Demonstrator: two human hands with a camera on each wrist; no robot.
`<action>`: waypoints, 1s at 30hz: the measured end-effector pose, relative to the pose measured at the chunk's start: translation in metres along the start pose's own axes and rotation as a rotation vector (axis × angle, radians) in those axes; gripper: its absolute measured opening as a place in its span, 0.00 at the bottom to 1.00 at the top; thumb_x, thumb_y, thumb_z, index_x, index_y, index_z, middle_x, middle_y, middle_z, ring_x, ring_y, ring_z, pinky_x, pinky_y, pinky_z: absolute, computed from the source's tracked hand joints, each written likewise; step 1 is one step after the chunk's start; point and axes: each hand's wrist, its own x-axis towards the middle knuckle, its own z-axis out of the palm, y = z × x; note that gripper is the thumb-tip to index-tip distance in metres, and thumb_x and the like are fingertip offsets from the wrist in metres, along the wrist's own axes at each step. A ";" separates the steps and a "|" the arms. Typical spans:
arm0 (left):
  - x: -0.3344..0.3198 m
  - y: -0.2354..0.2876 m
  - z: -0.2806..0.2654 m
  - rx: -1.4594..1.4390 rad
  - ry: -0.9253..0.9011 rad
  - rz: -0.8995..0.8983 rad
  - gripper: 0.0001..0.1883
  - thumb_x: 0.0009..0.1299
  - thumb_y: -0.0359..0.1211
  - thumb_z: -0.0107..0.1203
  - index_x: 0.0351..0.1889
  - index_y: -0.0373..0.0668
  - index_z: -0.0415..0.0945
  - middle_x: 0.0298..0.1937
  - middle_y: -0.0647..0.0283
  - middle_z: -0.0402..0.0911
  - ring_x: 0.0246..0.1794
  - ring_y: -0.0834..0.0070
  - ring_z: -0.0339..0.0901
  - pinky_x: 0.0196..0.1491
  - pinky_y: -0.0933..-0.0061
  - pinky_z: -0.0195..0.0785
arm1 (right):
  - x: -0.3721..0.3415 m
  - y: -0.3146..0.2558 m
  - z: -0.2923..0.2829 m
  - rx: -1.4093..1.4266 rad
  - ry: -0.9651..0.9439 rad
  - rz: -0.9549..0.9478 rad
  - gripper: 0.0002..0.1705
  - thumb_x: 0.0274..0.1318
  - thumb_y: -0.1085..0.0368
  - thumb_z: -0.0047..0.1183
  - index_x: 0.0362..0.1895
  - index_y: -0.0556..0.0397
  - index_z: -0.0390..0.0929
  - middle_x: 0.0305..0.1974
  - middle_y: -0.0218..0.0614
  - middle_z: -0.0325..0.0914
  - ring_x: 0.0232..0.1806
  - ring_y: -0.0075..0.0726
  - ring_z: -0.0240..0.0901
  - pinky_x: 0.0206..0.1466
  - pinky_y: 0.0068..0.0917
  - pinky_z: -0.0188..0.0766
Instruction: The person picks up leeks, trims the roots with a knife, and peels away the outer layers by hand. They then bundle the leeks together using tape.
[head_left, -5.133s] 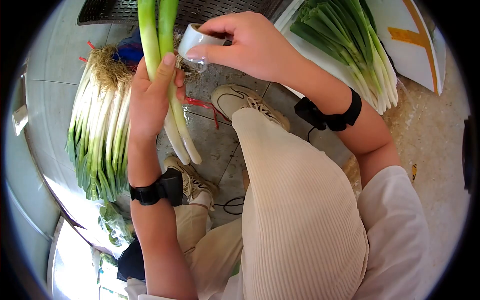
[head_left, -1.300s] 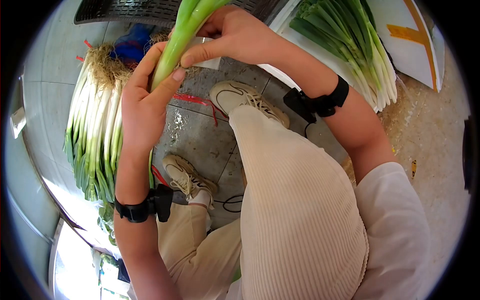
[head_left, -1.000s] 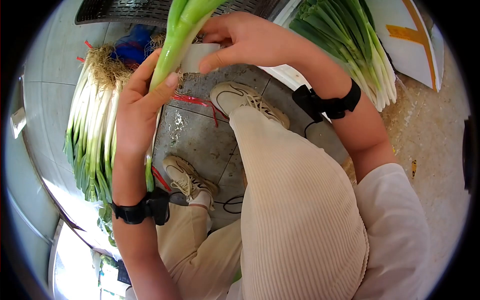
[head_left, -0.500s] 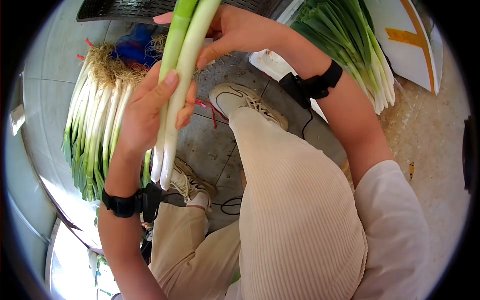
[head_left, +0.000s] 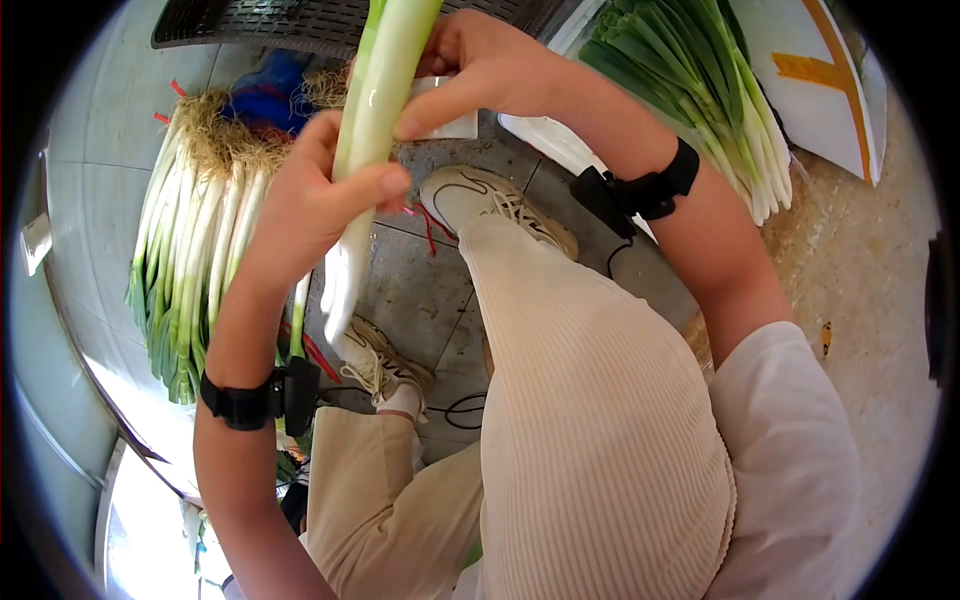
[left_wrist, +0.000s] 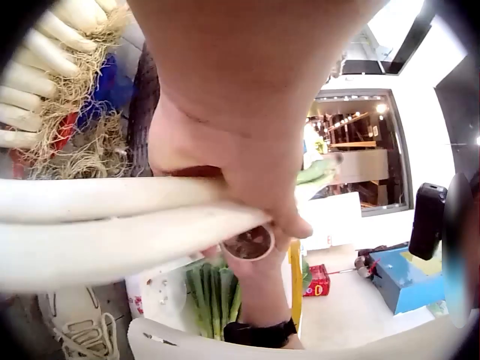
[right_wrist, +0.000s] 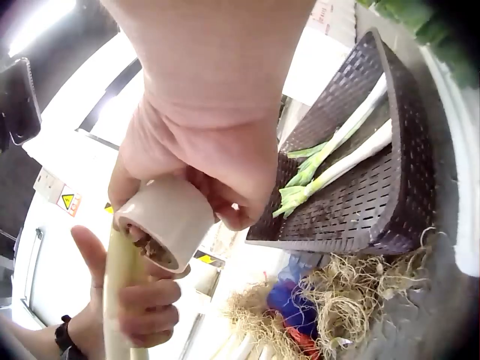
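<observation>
Two long green onions (head_left: 385, 95), white at the lower end and pale green above, slant up between the hands in the head view. My left hand (head_left: 318, 205) grips them around the middle, thumb lying across the front, with the white ends hanging below. Just right of the stalks, my right hand (head_left: 495, 70) holds a roll of clear tape (head_left: 457, 118) between thumb and fingers. The right wrist view shows the tape roll (right_wrist: 184, 214) right against the stalks, its brown core facing outward. In the left wrist view the white stalks (left_wrist: 112, 232) run out to the left.
Bundled green onions (head_left: 200, 215) with roots and red ties lie on the floor at left, by a blue bag (head_left: 275, 90). A dark woven basket (right_wrist: 375, 202) holds two trimmed stalks. More green onions (head_left: 690, 85) fill a white foam box at right.
The green onions have turned and shifted, so their white ends now show below my left hand, which has changed its grip. My right hand keeps the tape roll close beside them.
</observation>
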 end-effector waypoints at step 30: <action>-0.003 -0.026 0.027 0.025 0.576 0.269 0.16 0.83 0.42 0.42 0.46 0.37 0.72 0.35 0.61 0.81 0.25 0.82 0.72 0.31 0.80 0.68 | -0.020 -0.006 -0.005 -0.503 0.178 0.174 0.41 0.50 0.48 0.69 0.65 0.55 0.73 0.28 0.29 0.81 0.30 0.21 0.68 0.35 0.23 0.63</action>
